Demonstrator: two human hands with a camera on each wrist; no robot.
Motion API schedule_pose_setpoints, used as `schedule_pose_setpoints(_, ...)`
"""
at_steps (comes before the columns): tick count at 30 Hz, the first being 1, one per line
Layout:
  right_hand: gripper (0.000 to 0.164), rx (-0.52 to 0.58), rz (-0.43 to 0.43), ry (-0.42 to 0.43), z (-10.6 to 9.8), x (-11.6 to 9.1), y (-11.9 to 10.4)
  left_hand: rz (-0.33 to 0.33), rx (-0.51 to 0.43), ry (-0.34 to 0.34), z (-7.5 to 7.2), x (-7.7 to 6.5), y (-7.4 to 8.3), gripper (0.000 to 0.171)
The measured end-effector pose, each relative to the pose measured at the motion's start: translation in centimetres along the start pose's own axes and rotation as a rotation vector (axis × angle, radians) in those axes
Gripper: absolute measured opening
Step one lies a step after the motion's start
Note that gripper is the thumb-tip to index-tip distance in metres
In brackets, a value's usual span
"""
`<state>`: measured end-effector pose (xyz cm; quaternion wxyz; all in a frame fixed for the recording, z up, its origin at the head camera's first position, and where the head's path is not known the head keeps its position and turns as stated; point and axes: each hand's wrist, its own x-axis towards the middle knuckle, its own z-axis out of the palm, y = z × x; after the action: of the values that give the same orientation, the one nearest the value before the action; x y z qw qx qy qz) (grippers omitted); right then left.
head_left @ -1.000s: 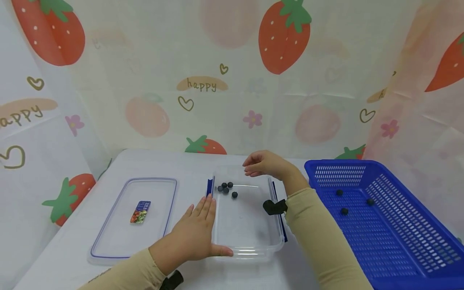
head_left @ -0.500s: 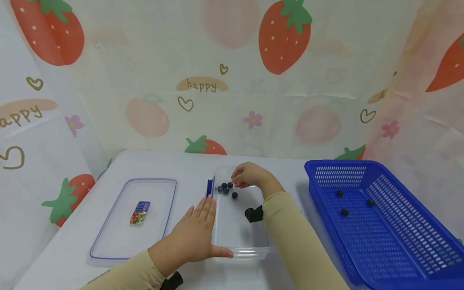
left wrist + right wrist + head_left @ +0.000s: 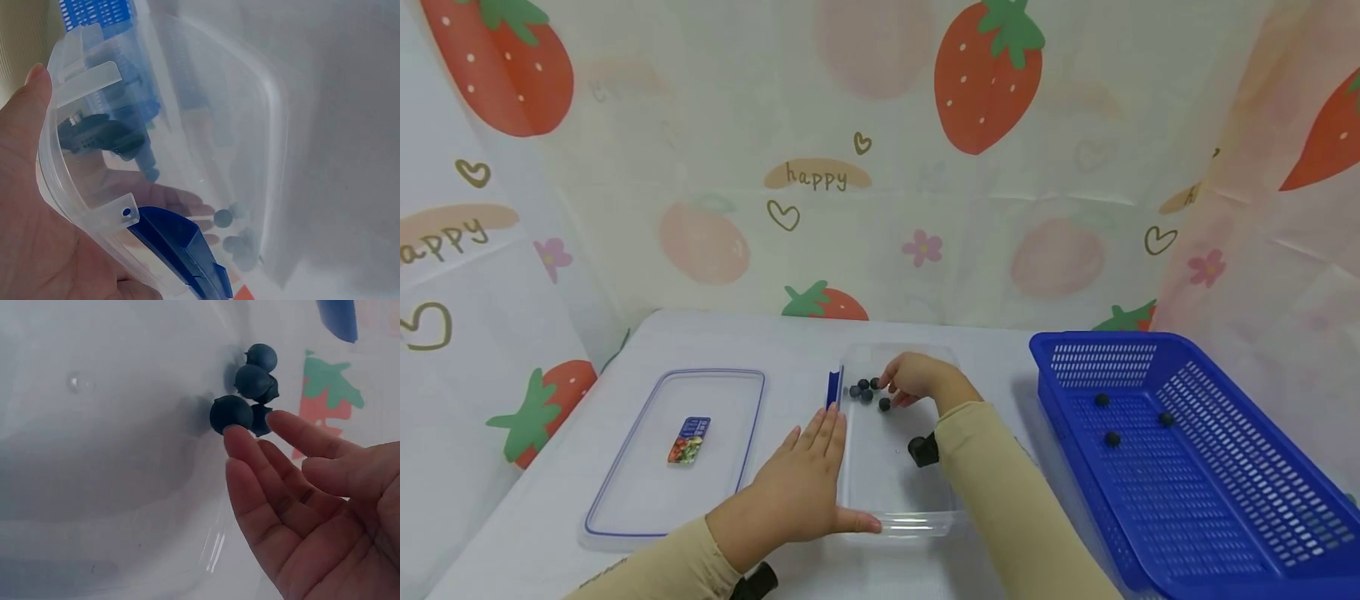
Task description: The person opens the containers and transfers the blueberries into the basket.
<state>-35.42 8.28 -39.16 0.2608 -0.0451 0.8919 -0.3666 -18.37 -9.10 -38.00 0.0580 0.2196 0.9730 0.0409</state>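
A clear plastic storage box [image 3: 895, 479] with blue side latches stands mid-table. Inside its far left corner lie several blueberries [image 3: 867, 396], most of them clustered. My left hand [image 3: 797, 492] lies along the box's left side with fingers straight and thumb at the near rim. In the left wrist view a blue latch [image 3: 172, 244] hangs from the rim beside that hand. My right hand [image 3: 928, 379] reaches down into the box. In the right wrist view its loosely bent fingers hold nothing, the fingertips right at the nearest blueberry [image 3: 231, 414], thumb apart from them.
A clear lid [image 3: 632, 492] with a blue seal and a printed label [image 3: 688, 440] lies flat to the left. On the right stands a large blue perforated basket [image 3: 1195, 508] holding a few blueberries [image 3: 1112, 438]. A strawberry-print curtain [image 3: 850, 250] closes off the back.
My right hand has moved left and down from above the box's far right corner to the blueberries. My left hand has stayed in place.
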Motion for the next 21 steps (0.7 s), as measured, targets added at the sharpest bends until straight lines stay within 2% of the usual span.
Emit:
schedule_pose_setpoints(9,0.029,-0.055,0.039,-0.068,0.6,-0.5,0.1,0.003,-0.006,0.005,0.0,0.0,0.0,0.126)
schedule_pose_setpoints(16,0.020,-0.074,-0.011,-0.094,0.3,-0.3,0.2,0.007,0.000,0.008,0.0,-0.1,0.1,0.126)
schedule_pose_setpoints(21,0.011,-0.073,-0.051,-0.057,-0.4,0.1,0.4,0.000,0.001,0.005,-0.1,-0.1,0.1,0.126)
